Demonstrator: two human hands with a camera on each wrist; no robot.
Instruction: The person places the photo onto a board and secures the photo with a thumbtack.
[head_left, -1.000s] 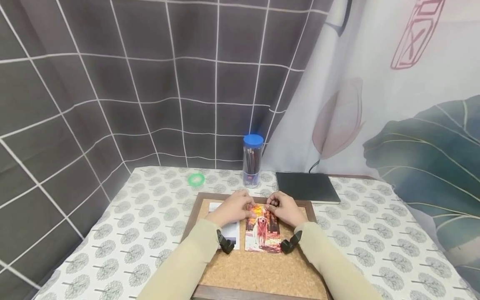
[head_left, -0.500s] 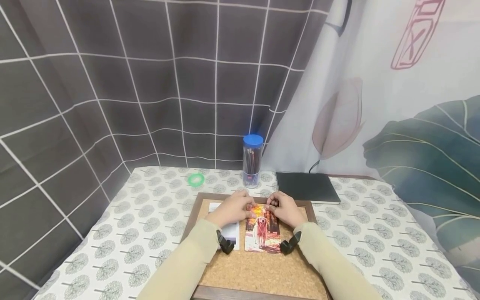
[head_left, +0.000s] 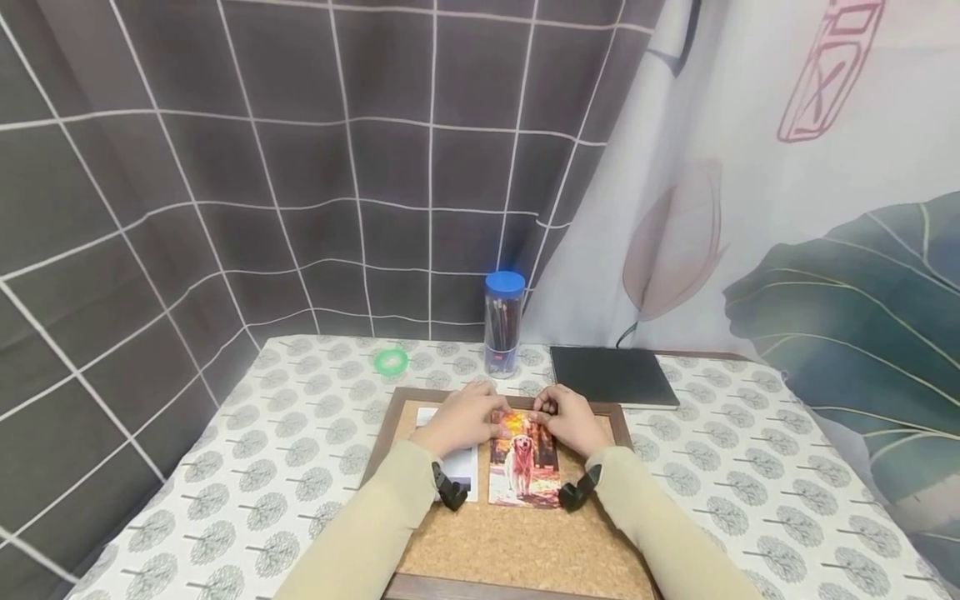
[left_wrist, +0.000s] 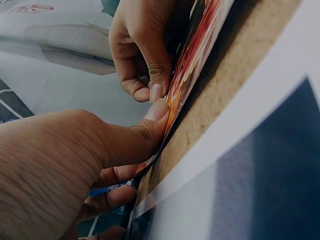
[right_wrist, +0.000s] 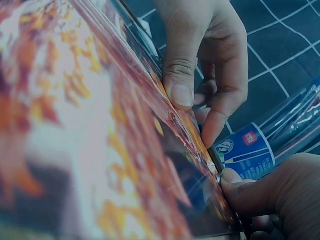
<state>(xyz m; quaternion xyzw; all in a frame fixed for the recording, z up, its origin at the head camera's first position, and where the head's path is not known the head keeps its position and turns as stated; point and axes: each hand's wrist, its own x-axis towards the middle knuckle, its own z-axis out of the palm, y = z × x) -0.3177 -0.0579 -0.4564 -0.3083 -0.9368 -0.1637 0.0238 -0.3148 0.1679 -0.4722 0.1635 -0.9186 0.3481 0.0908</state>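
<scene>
A photo of a golden dog among autumn leaves [head_left: 522, 475] lies on a framed cork board [head_left: 517, 546] in the head view. My left hand [head_left: 463, 421] is at its upper left. In the left wrist view, the left hand [left_wrist: 60, 155] pinches the top edge, thumb on the picture and fingers behind. My right hand [head_left: 572, 423] is at the upper right; its thumb and index finger pinch at the same edge. Close to the right thumb [right_wrist: 235, 184] is a small shiny spot, too small to identify. The photo's upper part stands off the cork in the left wrist view.
A second photo [head_left: 461, 471] lies left of the dog photo, partly under the left arm. Behind the board stand a clear pencil tub with a blue lid [head_left: 504, 325], a green ring-shaped roll [head_left: 391, 362] and a black flat pad [head_left: 611, 375]. A dark checked curtain [head_left: 390, 167] hangs behind.
</scene>
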